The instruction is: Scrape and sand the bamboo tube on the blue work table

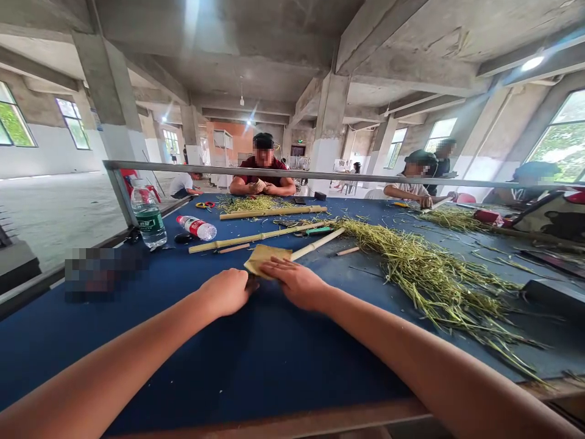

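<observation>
A pale bamboo pole (320,242) slants from the table's middle toward me, its near part hidden under a tan square sheet (269,255) that looks like sandpaper. My left hand (230,291) is closed at the pole's near end, in line with it; its fingertips are mostly hidden. On the sheet, my right hand (299,283) presses it against the pole, fingers together over its near edge and thumb out of sight. Just beyond lie a longer thin bamboo pole (256,236), a short brown stick (348,250) and a green-handled tool (319,231).
A heap of green bamboo shavings (425,274) spreads to the right. At left stand a clear water bottle (150,221) and a lying red-labelled bottle (196,227). A metal bar (320,175) crosses above the far side. Across the table, a person (262,174) works; others are at right.
</observation>
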Available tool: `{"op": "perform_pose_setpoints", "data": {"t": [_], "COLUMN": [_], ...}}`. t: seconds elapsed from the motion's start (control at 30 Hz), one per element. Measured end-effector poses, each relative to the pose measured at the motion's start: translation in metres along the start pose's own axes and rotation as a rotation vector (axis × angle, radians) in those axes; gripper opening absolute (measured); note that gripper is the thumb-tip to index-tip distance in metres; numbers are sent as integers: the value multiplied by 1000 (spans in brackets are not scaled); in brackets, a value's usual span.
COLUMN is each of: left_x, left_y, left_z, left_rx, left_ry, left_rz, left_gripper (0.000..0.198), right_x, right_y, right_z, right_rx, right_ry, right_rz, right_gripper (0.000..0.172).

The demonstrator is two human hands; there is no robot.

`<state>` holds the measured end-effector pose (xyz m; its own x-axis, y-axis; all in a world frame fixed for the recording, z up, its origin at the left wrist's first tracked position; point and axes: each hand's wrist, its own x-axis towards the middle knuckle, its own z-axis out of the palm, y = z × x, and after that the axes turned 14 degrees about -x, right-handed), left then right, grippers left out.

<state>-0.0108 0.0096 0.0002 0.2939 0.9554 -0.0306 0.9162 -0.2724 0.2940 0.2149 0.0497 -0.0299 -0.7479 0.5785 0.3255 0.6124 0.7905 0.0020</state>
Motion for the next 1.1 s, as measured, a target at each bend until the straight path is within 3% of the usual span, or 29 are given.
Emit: {"op": "perform_pose_setpoints", "data": {"t": [0.1,0.2,0.27,0.37,0.43,0.5,0.63,0.73,0.8,1.0,1.1], "left_x": [0,-1,-1,-1,-1,-2,-4,-5,-5,-4,-4], "left_y": [1,2,1,0,0,2,7,8,7,3,3], "left_z": [-1,-1,-1,0,0,-2,-6,-6,-5,-1,-2], "left_rx": [-1,7,14,21,17,11,0,-2,14,50,31], "left_ry": [-4,-1,18,10,2,11,-4,-14,-4,-15,-26], "left_rz": [-28,-22,-20,9,16,-3,-37,-25,-15,10,20], "left_gripper": [45,47,48,47,47,49,52,53,51,54,54], "right_x": [-4,-7,-6,-3,-1,-1,-6,-9,-9,-2,-2], "right_y": [36,41,20,-17,-22,-6,52,66,52,-18,-21], "right_z": [2,4,4,4,4,2,2,4,5,-2,-7], "right_rx": [-96,-120,-75,31,50,3,-118,-127,-98,99,108], "right_ry": [-21,-38,-30,11,25,7,-36,-37,-39,-17,-21], "right_rz": [247,358,264,-15,-78,26,370,483,425,-74,-100], "right_gripper": [67,69,72,75,74,72,68,67,69,69,65]}}
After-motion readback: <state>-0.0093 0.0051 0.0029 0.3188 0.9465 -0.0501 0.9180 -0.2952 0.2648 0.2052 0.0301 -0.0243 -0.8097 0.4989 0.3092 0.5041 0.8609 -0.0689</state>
